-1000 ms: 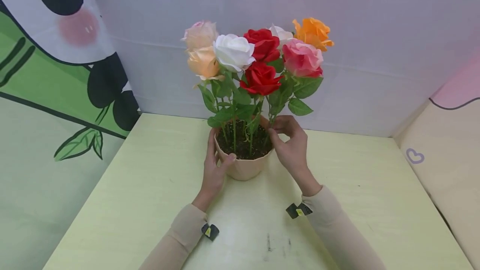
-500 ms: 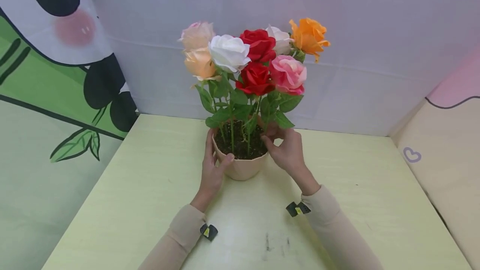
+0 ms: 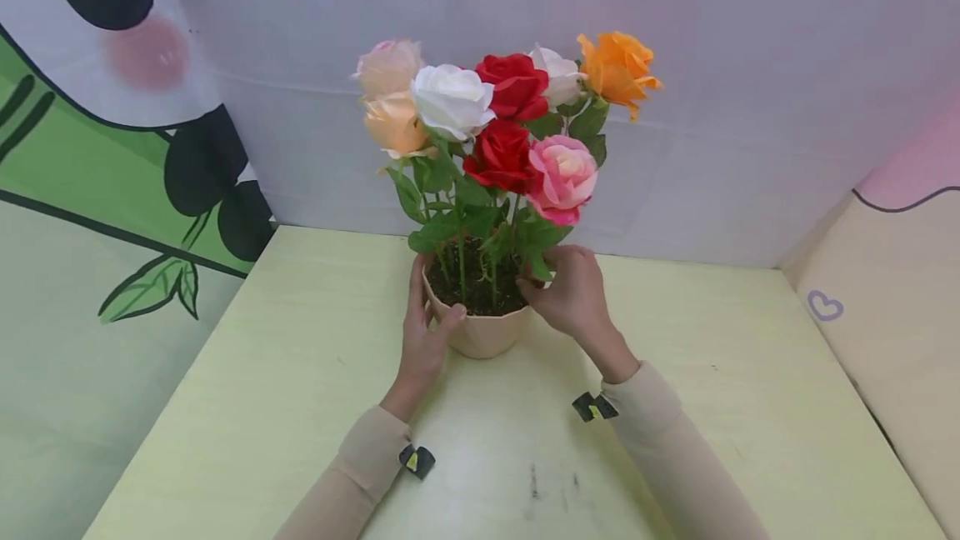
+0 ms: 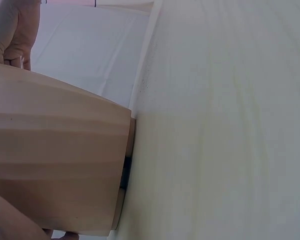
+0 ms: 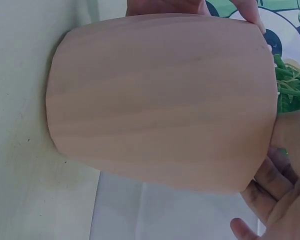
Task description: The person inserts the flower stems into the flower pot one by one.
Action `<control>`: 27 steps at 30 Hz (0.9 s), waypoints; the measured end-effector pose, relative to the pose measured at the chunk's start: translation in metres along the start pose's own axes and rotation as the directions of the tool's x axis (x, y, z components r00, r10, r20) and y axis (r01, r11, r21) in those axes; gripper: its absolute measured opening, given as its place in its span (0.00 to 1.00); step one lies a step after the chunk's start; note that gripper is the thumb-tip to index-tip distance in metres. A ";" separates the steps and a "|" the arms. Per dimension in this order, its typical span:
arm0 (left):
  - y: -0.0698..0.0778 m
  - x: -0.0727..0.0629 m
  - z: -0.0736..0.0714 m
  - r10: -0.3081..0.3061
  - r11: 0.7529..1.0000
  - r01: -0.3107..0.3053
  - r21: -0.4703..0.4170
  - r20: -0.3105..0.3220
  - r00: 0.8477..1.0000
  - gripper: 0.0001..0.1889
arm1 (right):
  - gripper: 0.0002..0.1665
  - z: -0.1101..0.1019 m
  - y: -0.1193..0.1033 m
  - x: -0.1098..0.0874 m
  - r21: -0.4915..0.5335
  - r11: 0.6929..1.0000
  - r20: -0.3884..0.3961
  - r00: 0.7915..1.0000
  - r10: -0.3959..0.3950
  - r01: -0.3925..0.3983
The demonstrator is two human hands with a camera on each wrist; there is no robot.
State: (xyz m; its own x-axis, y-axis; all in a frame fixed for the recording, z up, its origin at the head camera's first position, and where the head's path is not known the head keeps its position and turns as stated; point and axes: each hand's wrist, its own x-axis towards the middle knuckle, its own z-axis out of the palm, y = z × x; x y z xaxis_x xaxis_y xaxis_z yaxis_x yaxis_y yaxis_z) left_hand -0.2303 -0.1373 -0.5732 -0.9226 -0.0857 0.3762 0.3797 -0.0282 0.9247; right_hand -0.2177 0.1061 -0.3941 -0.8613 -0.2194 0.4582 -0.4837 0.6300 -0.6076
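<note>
A pale pink flower pot (image 3: 487, 336) stands on the table, with dark soil (image 3: 478, 297) and several artificial roses in it. My left hand (image 3: 427, 344) grips the pot's left side, thumb on the front rim. At the right rim my right hand (image 3: 573, 294) pinches the stem of a pink rose (image 3: 562, 177); leaves hide part of the fingertips. That bloom leans forward beside a red rose (image 3: 501, 157). Behind it stand an orange rose (image 3: 618, 67) and white ones. The pot wall (image 5: 160, 105) fills much of the right wrist view.
The pale yellow table (image 3: 720, 407) reaches back to a light cloth backdrop (image 3: 712, 148). Cartoon-printed panels flank it left (image 3: 112, 190) and right (image 3: 885, 307). Dark smudges mark the tabletop in front of the pot.
The pink rose has moved left and down, its bloom turning toward the front. My right hand has shifted slightly left and inward over the rim. The left hand keeps its hold on the pot.
</note>
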 end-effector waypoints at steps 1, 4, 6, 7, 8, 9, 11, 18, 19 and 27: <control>0.000 0.001 -0.002 -0.001 1.000 0.001 0.002 -0.014 1.000 0.54 | 0.13 0.002 -0.001 0.002 -0.003 1.000 0.008 1.000 -0.006 0.006; -0.002 0.003 -0.006 -0.008 1.000 0.008 0.001 -0.037 0.999 0.54 | 0.13 0.006 -0.002 0.006 0.006 1.000 0.025 1.000 -0.015 0.015; 0.001 0.002 -0.007 -0.001 1.000 0.001 0.005 -0.034 0.999 0.54 | 0.12 0.007 -0.001 0.007 0.032 0.999 0.033 0.999 -0.007 0.006; 0.001 0.002 -0.007 -0.002 1.000 0.002 0.006 -0.031 1.000 0.54 | 0.12 0.007 0.000 0.007 0.046 0.999 0.036 0.999 -0.005 0.003; -0.001 0.001 -0.008 -0.001 1.000 0.001 0.003 -0.028 1.000 0.54 | 0.11 0.008 0.001 0.007 0.058 0.998 0.038 0.999 -0.006 0.004; -0.001 0.000 -0.008 -0.004 1.000 0.004 0.001 -0.029 1.000 0.55 | 0.11 0.007 0.002 0.006 0.070 0.998 0.042 0.999 -0.010 0.007; -0.003 -0.001 -0.008 -0.007 1.000 0.006 -0.005 -0.035 0.999 0.54 | 0.10 0.007 0.004 0.004 0.094 0.995 0.053 0.998 -0.020 0.015; 0.033 -0.006 0.005 0.020 1.000 -0.020 -0.005 -0.031 0.999 0.54 | 0.13 0.004 0.012 -0.008 0.153 0.988 0.002 1.000 0.021 -0.021; 0.046 -0.008 0.008 0.028 1.000 -0.028 -0.005 -0.027 0.999 0.53 | 0.15 0.004 0.013 -0.010 0.164 0.986 -0.012 1.000 0.029 -0.027; 0.049 -0.010 0.003 -0.001 1.000 0.002 0.011 -0.037 0.999 0.53 | 0.24 0.010 0.020 -0.025 0.279 0.959 -0.153 0.988 0.000 0.044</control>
